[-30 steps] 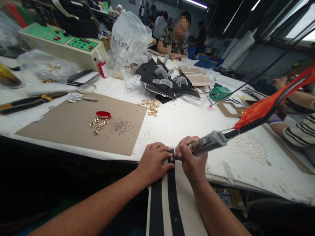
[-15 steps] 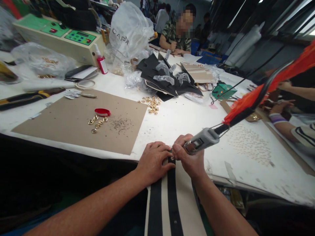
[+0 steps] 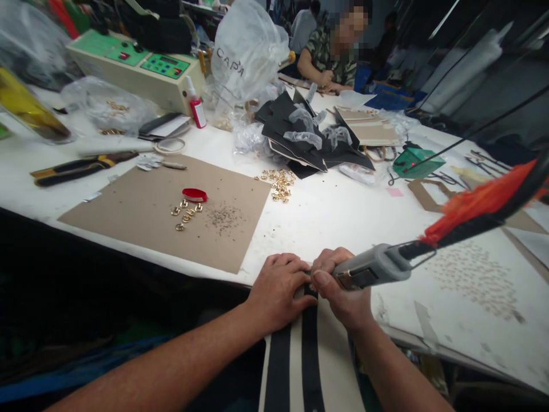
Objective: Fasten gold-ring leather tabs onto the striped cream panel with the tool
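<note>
Since the long cream panel with black stripes reaches past the near edge of the white-covered table, its far end seems set there for firm backing, while its near end runs out of view toward the person. The left hand lies on the left side of that far end, fingers slightly bent and thumb spread apart from them; they press rather than grasp, apparently to stop the panel sliding. Thumb and index finger frame part of a narrow black strip, probably leaving that spot reachable. The right hand is curled closed around a grey cylindrical tool just beside the left fingertips. Its fingers hide the tool's tip, so I cannot tell whether it touches the strip. The tool slants up to the right, likely in line with the black hose wrapped in stringy orange material attached to its back end.

The panel looks smooth and flexible, with matte, straight-edged strips. At the left lies a flat, stiff brown cardboard sheet, perhaps there to protect the table; it bears rounded, glossy gold metal buckles, a red oval band and gritty dark crumbs. Near its far right corner sits a loose heap of shiny gold metal fittings, probably grouped within easy reach.
</note>
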The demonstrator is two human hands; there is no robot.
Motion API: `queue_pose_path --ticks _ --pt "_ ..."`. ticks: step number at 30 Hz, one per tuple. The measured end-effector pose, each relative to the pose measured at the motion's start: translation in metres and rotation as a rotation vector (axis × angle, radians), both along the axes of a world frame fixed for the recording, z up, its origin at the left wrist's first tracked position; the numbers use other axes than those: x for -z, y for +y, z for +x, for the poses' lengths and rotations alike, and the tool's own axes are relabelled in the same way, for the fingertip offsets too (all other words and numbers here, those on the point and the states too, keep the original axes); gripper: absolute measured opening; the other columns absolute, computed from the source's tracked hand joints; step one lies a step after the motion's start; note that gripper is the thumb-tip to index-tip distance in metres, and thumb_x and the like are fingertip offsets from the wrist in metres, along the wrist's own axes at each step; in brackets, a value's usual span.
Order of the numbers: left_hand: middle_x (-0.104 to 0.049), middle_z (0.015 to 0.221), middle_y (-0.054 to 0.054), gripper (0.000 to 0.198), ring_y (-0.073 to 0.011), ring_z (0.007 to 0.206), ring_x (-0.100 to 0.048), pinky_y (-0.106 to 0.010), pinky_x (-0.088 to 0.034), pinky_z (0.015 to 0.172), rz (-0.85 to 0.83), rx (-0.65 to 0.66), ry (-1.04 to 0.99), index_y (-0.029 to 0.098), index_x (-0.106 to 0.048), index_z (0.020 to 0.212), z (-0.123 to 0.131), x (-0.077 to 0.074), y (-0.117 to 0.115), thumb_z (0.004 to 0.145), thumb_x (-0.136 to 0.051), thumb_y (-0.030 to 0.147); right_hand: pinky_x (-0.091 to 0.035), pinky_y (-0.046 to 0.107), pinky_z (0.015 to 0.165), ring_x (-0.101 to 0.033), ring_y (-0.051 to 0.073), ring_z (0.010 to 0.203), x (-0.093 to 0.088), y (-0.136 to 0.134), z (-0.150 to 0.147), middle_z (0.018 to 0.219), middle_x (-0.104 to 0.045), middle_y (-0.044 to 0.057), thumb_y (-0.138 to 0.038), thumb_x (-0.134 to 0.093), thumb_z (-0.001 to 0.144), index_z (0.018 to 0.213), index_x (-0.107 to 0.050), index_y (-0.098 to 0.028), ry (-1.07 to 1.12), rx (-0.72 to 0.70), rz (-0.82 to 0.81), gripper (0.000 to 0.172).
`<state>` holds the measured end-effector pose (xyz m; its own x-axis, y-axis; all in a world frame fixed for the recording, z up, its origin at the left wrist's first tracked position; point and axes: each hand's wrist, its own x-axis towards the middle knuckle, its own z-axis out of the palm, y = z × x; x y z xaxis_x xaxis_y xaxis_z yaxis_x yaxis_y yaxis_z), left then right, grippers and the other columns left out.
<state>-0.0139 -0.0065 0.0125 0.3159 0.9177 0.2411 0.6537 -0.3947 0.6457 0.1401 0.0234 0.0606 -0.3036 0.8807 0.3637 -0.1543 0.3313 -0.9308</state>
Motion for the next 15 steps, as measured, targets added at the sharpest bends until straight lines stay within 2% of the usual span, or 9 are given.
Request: queue_pose_path --ticks 5,9,13,15 --pt "-0.076 0.118 0.002 0.025 -0.028 0.125 -0.059 -0.05 -0.04 0.104 -0.01 -0.015 -0.023 0.03 -0.075 0.106 0.0 0.0 -0.003 0.084 -0.084 0.037 -0.046 0.027 0.055 -0.056 0.013 0.061 0.006 0.001 -0.001 0.072 -0.061 -0.003 -0.026 -0.081 0.085 0.08 -0.061 -0.022 0.024 0.019 -0.002 0.021" --pt "-0.076 0.12 0.002 0.035 -0.0268 0.123 -0.061 -0.047 -0.044 0.105 0.014 -0.05 -0.026 0.03 -0.076 0.107 0.0 -0.001 -0.005 0.075 -0.091 0.031 -0.042 0.025 0.054 -0.051 0.011 0.059 0.006 0.003 -0.003 0.068 -0.057 -0.004 -0.034 -0.085 0.081 0.076 -0.06 -0.02 -0.034 0.058 -0.069 0.029" --pt "-0.076 0.129 -0.002 0.035 -0.0326 0.127 -0.062 -0.052 -0.047 0.107 0.058 -0.053 0.056 0.029 -0.079 0.108 -0.001 0.0 0.001 0.075 -0.09 0.027 -0.039 0.024 0.052 -0.046 0.011 0.056 -0.013 0.002 0.005 0.064 -0.053 -0.005 -0.047 -0.085 0.078 0.077 -0.06 -0.019 0.019 0.14 -0.14 0.038" --pt "-0.076 0.129 -0.003 0.03 -0.0342 0.128 -0.062 -0.054 -0.048 0.107 0.085 -0.041 0.099 0.03 -0.08 0.107 -0.003 0.003 0.008 0.079 -0.087 0.031 -0.043 0.026 0.054 -0.049 0.012 0.057 -0.024 -0.002 0.021 0.066 -0.056 -0.004 -0.055 -0.083 0.079 0.087 -0.064 -0.019 0.041 0.287 -0.165 0.041"
